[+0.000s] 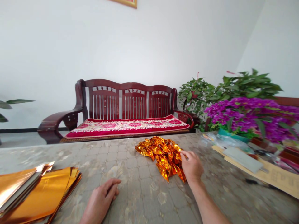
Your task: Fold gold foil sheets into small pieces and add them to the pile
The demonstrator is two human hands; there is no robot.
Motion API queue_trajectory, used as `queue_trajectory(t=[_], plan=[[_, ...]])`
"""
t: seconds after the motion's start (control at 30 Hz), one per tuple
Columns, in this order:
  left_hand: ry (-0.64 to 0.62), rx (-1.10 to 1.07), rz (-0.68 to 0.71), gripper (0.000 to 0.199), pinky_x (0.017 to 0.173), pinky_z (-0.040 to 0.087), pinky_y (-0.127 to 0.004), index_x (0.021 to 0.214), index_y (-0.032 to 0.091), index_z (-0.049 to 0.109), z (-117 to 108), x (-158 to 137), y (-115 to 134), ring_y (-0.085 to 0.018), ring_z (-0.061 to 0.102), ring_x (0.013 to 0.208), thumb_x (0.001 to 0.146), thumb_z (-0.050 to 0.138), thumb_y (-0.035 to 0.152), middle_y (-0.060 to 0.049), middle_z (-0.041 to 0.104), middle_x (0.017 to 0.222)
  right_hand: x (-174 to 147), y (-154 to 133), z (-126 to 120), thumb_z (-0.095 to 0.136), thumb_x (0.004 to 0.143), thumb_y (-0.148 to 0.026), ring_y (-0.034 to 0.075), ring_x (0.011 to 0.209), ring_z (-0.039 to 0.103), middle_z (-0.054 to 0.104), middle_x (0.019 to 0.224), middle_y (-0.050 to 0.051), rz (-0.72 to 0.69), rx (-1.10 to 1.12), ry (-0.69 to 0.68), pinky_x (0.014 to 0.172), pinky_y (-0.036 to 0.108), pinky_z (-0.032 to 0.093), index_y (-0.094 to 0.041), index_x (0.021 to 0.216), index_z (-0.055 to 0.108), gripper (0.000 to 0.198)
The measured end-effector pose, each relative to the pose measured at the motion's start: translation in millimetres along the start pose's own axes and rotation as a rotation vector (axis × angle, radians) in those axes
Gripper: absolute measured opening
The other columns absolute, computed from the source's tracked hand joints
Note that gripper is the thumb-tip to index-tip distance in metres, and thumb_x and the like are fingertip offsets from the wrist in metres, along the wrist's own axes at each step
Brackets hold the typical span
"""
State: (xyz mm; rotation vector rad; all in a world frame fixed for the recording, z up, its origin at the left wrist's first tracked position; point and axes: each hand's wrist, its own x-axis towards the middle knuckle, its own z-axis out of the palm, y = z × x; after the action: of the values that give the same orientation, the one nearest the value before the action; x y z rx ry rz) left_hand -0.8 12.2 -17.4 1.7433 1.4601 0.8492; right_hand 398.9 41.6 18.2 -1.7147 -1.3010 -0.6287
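Your right hand (192,167) meets the foil pieces (163,152), pinch indeterminable; your left hand (102,196) is half-open, fingers (113,181) loosely curled.

The bench (130,202), its grey-brown surface patterned with squares and pale flowers, is carrying a pile of folded orange-gold foil pieces (163,152) towards its far edge. Flat gold foil sheets (44,196) are lying in overlapping stacks at the left. On the right, a teal pot (230,134), clear plastic (233,144), tan paper (280,175) and a slim dark object (252,181) (too blurred to name) are resting.
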Motion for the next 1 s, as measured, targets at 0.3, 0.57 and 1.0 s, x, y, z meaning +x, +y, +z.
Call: queue_trajectory(t=[0.3, 0.57, 1.0], plan=[[-0.015, 0.012, 0.008, 0.042, 0.066, 0.049, -0.027, 0.105, 0.023, 0.067, -1, 0, 2, -0.019, 0.065, 0.067, 0.089, 0.041, 0.051, 0.001, 0.069, 0.075, 10, -3, 5, 0.052, 0.088, -0.028, 0.021, 0.076, 0.056, 0.073, 0.089, 0.004, -0.019, -0.081, -0.056, 0.069, 0.031, 0.035, -0.025, 0.091, 0.079, 0.027], [-0.017, 0.033, 0.008, 0.043, 0.067, 0.049, -0.027, 0.105, 0.022, 0.067, -2, -1, 5, -0.019, 0.066, 0.068, 0.089, 0.040, 0.051, 0.001, 0.069, 0.074, 8, -3, -1, 0.054, 0.083, -0.027, 0.021, 0.078, 0.057, 0.072, 0.089, 0.003, 0.031, -0.056, -0.043, 0.069, 0.030, 0.036, -0.025, 0.086, 0.078, 0.024], [0.008, 0.002, 0.028, 0.040, 0.065, 0.050, -0.026, 0.104, 0.022, 0.069, -3, -2, 5, -0.018, 0.066, 0.065, 0.089, 0.044, 0.049, 0.001, 0.070, 0.072, -6, 0, -9, 0.055, 0.082, -0.019, 0.021, 0.077, 0.055, 0.069, 0.082, 0.004, -0.139, -0.077, 0.025, 0.070, 0.031, 0.038, -0.023, 0.079, 0.076, 0.022]])
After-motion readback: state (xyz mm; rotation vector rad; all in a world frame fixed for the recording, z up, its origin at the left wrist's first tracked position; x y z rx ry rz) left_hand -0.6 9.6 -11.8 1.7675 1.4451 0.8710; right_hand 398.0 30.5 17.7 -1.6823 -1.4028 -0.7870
